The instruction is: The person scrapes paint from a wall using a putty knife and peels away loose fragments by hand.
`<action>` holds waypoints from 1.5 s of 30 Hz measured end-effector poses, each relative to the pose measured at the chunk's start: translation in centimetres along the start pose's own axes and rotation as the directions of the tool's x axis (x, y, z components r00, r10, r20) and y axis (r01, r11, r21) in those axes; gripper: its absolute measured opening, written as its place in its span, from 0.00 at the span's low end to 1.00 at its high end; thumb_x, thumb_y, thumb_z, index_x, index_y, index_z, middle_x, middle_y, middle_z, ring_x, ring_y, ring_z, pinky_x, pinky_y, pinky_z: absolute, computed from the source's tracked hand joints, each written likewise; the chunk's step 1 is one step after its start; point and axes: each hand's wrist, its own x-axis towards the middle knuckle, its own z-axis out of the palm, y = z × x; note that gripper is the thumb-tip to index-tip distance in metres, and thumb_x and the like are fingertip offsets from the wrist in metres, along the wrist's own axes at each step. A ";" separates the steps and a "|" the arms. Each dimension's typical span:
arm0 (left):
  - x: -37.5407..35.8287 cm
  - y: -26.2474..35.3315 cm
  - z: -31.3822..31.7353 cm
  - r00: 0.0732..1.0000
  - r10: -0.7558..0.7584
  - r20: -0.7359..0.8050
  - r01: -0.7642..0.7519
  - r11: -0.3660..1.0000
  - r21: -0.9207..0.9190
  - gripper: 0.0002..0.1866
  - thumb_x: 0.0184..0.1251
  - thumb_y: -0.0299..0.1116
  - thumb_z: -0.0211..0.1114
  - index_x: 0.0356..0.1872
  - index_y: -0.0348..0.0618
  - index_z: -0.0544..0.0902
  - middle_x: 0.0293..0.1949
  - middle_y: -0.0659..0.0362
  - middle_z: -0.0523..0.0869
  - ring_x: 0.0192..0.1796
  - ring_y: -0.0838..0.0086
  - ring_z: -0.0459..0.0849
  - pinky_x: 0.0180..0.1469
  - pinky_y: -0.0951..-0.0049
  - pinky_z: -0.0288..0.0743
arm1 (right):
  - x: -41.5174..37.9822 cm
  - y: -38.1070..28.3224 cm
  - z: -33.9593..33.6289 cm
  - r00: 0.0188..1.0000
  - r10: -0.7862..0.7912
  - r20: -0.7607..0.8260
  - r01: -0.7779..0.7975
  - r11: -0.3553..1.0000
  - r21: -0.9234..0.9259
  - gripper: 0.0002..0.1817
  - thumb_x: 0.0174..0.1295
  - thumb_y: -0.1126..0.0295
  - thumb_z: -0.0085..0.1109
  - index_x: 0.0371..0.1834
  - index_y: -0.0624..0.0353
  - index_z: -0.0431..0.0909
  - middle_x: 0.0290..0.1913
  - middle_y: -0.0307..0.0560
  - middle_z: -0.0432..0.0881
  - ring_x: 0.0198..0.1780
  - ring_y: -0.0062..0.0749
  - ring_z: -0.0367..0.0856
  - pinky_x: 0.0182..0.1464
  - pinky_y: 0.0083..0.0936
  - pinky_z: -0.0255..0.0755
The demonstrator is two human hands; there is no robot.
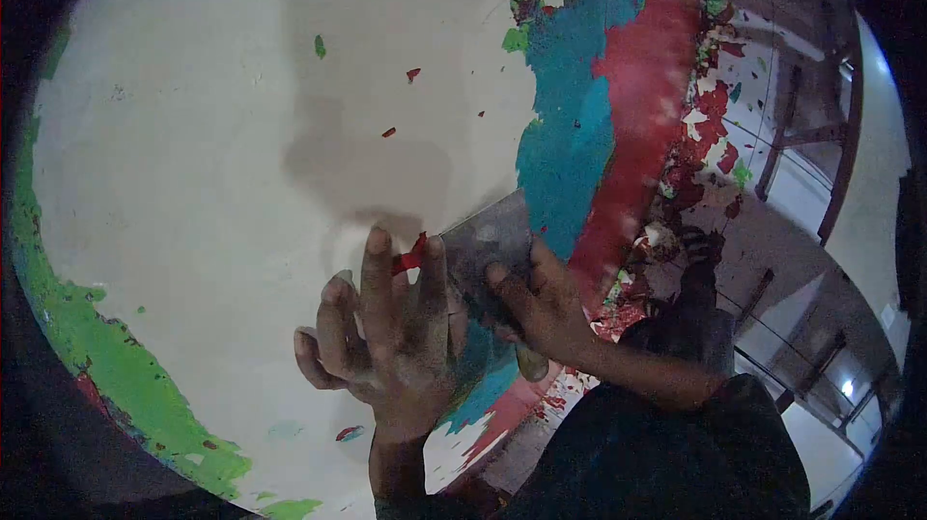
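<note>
My right hand (546,303) grips a paint scraper with a wide, flat metal blade (488,230). The thumb lies along the blade, and the handle end (532,363) pokes out below the hand. At the blade's left edge is my left hand (391,337), its fingers stretched and spread over the pale surface (193,182). A red paint flake (413,256) shows between two of its fingers; whether they pinch it I cannot tell. Teal paint (570,143) begins just beyond the blade, with a ragged edge against the pale area.
A red painted band (649,85) borders the teal. Green paint (116,365) remains along the lower left edge. Small loose flakes (389,133) dot the pale surface. Heaps of paint chips (710,124) lie along the floor at right, near a dark frame (840,143).
</note>
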 end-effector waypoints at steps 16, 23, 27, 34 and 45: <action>-1.7 -1.9 0.2 0.983 -0.016 -0.185 -0.087 0.840 -0.535 0.06 0.49 0.37 0.66 0.30 0.53 0.81 0.44 0.60 0.78 0.55 0.61 0.63 0.56 0.58 0.51 | -1.0 0.9 -1.9 0.991 -0.128 -0.044 0.117 0.975 -0.188 0.13 0.63 0.66 0.48 0.46 0.61 0.64 0.29 0.38 0.72 0.26 0.15 0.70 0.26 0.15 0.65; -1.1 -0.2 0.4 0.983 -0.111 -0.144 0.075 0.969 -0.235 0.05 0.50 0.36 0.66 0.29 0.53 0.82 0.44 0.60 0.78 0.55 0.60 0.61 0.53 0.64 0.55 | -0.3 0.8 -1.3 0.986 -0.168 0.008 0.166 0.960 -0.224 0.13 0.63 0.65 0.47 0.46 0.61 0.64 0.27 0.37 0.72 0.24 0.14 0.68 0.23 0.15 0.64; -0.9 -0.2 0.7 0.986 -0.095 -0.140 0.068 0.980 -0.190 0.06 0.50 0.38 0.67 0.30 0.54 0.83 0.46 0.60 0.77 0.55 0.62 0.60 0.53 0.64 0.54 | -0.4 0.3 -0.8 0.991 -0.130 0.005 0.127 0.959 -0.255 0.14 0.63 0.64 0.47 0.47 0.60 0.64 0.25 0.36 0.72 0.22 0.13 0.67 0.20 0.14 0.63; -0.6 0.2 0.5 0.992 -0.110 -0.058 0.095 0.972 -0.213 0.10 0.49 0.36 0.68 0.35 0.53 0.81 0.48 0.60 0.76 0.54 0.63 0.59 0.53 0.64 0.52 | -0.4 0.5 -0.6 0.999 0.046 0.017 -0.044 0.996 -0.080 0.17 0.63 0.63 0.48 0.51 0.59 0.62 0.29 0.36 0.73 0.22 0.13 0.68 0.20 0.12 0.64; -0.5 -0.4 0.2 0.996 0.073 -0.046 -0.079 0.983 -0.164 0.21 0.48 0.43 0.68 0.41 0.44 0.78 0.47 0.58 0.71 0.53 0.63 0.59 0.54 0.59 0.50 | 0.2 1.0 -1.2 0.997 -0.028 0.070 0.034 0.995 -0.092 0.18 0.61 0.64 0.50 0.51 0.59 0.63 0.34 0.39 0.74 0.25 0.14 0.71 0.23 0.13 0.67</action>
